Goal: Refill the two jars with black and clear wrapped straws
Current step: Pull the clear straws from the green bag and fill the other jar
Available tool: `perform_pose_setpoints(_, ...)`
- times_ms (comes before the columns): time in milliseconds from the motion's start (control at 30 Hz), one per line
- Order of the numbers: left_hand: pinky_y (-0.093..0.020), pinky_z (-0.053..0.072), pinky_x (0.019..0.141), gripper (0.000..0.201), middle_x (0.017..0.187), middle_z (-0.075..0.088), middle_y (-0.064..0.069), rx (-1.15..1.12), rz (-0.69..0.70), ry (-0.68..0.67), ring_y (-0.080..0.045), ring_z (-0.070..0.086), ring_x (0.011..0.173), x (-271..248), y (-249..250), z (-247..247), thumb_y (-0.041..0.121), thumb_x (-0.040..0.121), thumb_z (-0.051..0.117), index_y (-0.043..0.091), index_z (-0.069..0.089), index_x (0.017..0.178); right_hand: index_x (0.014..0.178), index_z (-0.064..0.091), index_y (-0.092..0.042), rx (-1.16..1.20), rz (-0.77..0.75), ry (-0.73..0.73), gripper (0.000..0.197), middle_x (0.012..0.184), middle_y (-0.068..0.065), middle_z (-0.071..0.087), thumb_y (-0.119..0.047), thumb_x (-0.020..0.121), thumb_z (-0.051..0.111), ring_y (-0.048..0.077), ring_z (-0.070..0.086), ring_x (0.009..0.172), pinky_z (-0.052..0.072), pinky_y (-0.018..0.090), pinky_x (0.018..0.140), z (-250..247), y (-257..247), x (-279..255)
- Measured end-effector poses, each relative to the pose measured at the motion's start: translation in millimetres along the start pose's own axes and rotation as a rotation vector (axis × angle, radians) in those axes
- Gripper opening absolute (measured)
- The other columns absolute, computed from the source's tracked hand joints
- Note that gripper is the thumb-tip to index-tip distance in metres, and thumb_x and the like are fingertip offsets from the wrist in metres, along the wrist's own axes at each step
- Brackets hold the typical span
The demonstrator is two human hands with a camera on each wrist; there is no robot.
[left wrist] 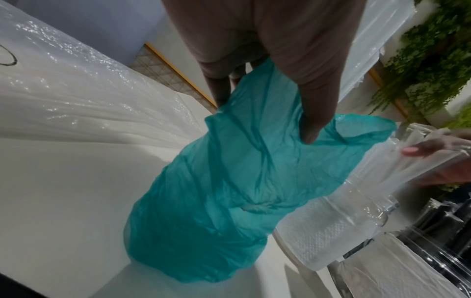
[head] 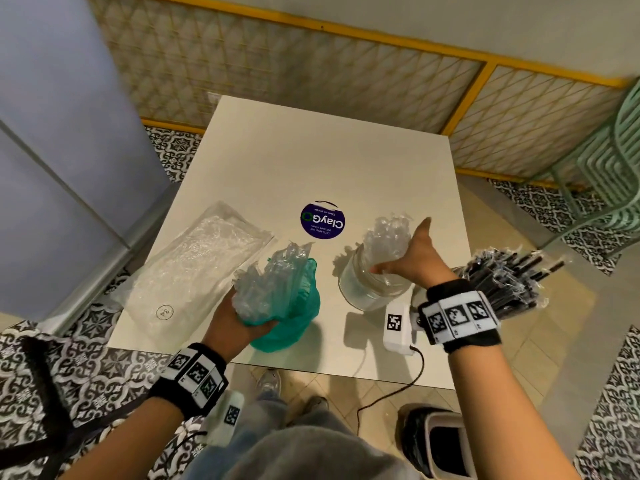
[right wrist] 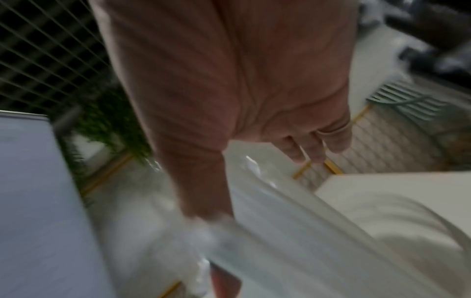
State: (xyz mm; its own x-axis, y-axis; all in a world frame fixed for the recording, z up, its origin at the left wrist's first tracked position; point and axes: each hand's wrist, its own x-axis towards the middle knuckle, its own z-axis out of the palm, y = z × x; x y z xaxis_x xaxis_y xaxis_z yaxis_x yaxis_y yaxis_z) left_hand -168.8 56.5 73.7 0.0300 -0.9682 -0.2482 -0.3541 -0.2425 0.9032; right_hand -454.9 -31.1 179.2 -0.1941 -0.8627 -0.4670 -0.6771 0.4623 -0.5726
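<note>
My right hand had its fingers and thumb closed around a bunch of clear wrapped straws, their lower ends inside the clear glass jar directly beneath the fingers; I judged this grip served to seat and steady the bunch. My left hand had its fingers curled round the neck of a teal plastic bag, with more clear wrapped straws standing out above the fingertips. I judged the bag was kept upright as supply, within easy reach of the jar.

Outward of the right wrist stood the second jar, already bristling with black wrapped straws. Left of the left hand lay a flat clear packet of straws. Beyond both sets of fingers sat a round blue sticker on the white table. A white tagged device lay just near of the glass jar. Nothing obstructed the jar mouth except the bunch itself.
</note>
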Motion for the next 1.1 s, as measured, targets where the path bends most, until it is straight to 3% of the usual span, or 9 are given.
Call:
perform_pose_setpoints(167,-0.036,0.05,0.094,0.079,0.115,0.061,-0.006,0.028,-0.006,-0.014,-0.025,0.058,0.109,-0.6,-1.9,-1.8,0.028,0.051,0.088,0.018,0.049,0.119,0.145,-0.013,-0.006,-0.134,-0.43,0.405,0.108,0.158,0.013,-0.005,0.007,0.071,0.065,0.028,-0.005,0.146,0.0,0.043,0.12,-8.2,-27.9,-62.9)
perform_pose_setpoints(233,-0.034,0.05,0.093,0.082,0.114,0.06,-0.003,0.0,-0.022,-0.018,-0.024,0.058,0.11,-1.5,-2.7,-2.9,0.035,0.047,0.088,0.022,0.048,0.117,0.147,0.005,-0.006,-0.024,-0.734,0.52,0.089,0.156,0.014,0.012,0.009,0.074,0.055,0.027,0.008,0.145,0.008,0.041,0.121,8.8,-40.2,-83.6)
perform_pose_setpoints(300,-0.026,0.05,0.087,0.088,0.107,0.059,0.005,-0.008,-0.013,-0.012,-0.02,0.058,0.106,-3.8,-2.1,-3.7,0.059,0.035,0.081,0.031,0.047,0.111,0.144,0.021,-0.009,0.14,-0.89,0.34,0.078,0.15,0.007,0.026,-0.001,0.078,0.062,0.022,0.025,0.141,0.025,0.041,0.117,42.9,-41.8,-87.7)
perform_pose_setpoints(467,-0.037,0.052,0.091,0.07,0.105,0.062,0.003,-0.052,-0.056,-0.009,-0.022,0.06,0.106,-5.9,-4.0,-5.6,0.05,0.033,0.075,0.043,0.047,0.097,0.147,0.003,-0.027,0.317,-0.439,-0.342,0.127,0.154,-0.006,0.02,-0.018,0.054,0.09,0.005,0.023,0.136,0.022,0.033,0.117,115.4,-34.4,-43.6)
perform_pose_setpoints(533,-0.042,0.051,0.095,0.068,0.108,0.064,-0.002,-0.056,-0.082,-0.044,-0.024,0.061,0.106,-5.2,-8.9,-5.9,0.047,0.033,0.075,0.039,0.051,0.097,0.141,0.01,-0.043,0.214,-0.482,-0.433,0.124,0.148,-0.014,0.03,-0.026,0.049,0.092,0.007,0.027,0.135,0.015,0.047,0.119,127.1,-32.4,-24.6)
perform_pose_setpoints(600,-0.037,0.051,0.092,0.066,0.103,0.065,0.002,-0.063,-0.118,-0.065,-0.02,0.063,0.101,-3.4,-15.3,-6.2,0.046,0.03,0.075,0.04,0.051,0.092,0.132,0.023,-0.052,0.072,-0.585,-0.454,0.109,0.138,-0.013,0.04,-0.036,0.047,0.09,0.013,0.032,0.133,0.005,0.055,0.118,131.4,-34.8,-16.4)
perform_pose_setpoints(766,-0.024,0.048,0.087,0.066,0.098,0.061,0.016,-0.128,-0.17,-0.112,0.016,0.06,0.084,-0.2,-26.1,-9.4,0.041,0.031,0.077,0.038,0.053,0.092,0.111,0.062,-0.023,-0.161,-0.867,-0.32,0.079,0.129,-0.001,0.052,-0.052,0.042,0.085,0.027,0.033,0.131,0.005,0.063,0.112,143.5,-39.7,-15.8)
perform_pose_setpoints(1000,-0.029,0.044,0.099,0.073,0.112,0.058,0.004,-0.023,-0.142,-0.208,0.011,0.057,0.093,12.8,-22.0,-20.4,0.002,0.059,0.083,0.046,0.042,0.1,0.098,0.066,-0.023,-0.048,-0.792,-0.275,0.059,0.122,-0.016,0.048,-0.039,0.047,0.09,0.02,0.035,0.129,0.002,0.063,0.112,152.0,-46.8,-10.9)
perform_pose_setpoints(1100,-0.03,0.045,0.098,0.071,0.109,0.059,0.014,-0.103,-0.158,-0.173,0.015,0.058,0.094,11.9,-22.0,-25.6,0.025,0.05,0.083,0.037,0.049,0.111,0.099,0.055,-0.044,0.079,-0.729,-0.262,0.059,0.112,-0.033,0.043,-0.046,0.048,0.083,-0.001,0.04,0.115,0.022,0.052,0.112,142.2,-50.6,-12.1)
